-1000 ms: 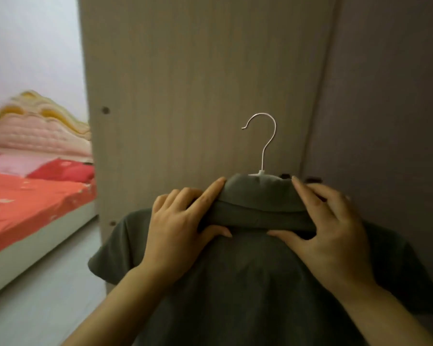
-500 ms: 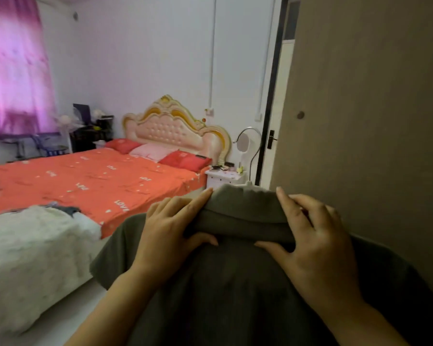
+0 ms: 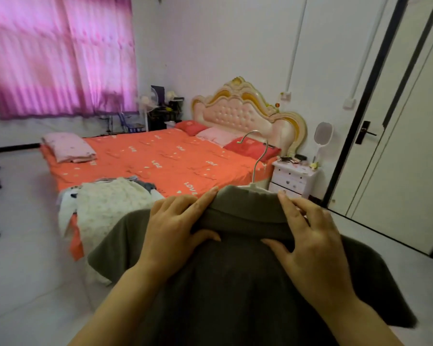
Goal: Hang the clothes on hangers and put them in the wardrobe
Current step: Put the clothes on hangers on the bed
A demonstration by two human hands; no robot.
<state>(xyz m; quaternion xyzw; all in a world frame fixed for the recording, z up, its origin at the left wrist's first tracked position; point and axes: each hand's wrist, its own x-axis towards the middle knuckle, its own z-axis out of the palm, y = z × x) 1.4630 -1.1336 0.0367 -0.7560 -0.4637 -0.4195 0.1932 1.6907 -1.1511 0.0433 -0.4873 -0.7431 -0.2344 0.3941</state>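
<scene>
Left hand (image 3: 175, 228) and right hand (image 3: 310, 243) pinch the grey shirt (image 3: 235, 283) on its hanger (image 3: 253, 184).

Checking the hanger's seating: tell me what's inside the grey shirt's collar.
A hanger: its white neck and metal hook stick out of the grey shirt. Its arms are hidden under fabric. The left hand and right hand pinch the collar.

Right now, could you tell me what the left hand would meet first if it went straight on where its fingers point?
Probably the hanger's wire neck, just past the shirt collar the left hand pinches; beyond that, the red pillow, though depth is unclear.
</scene>
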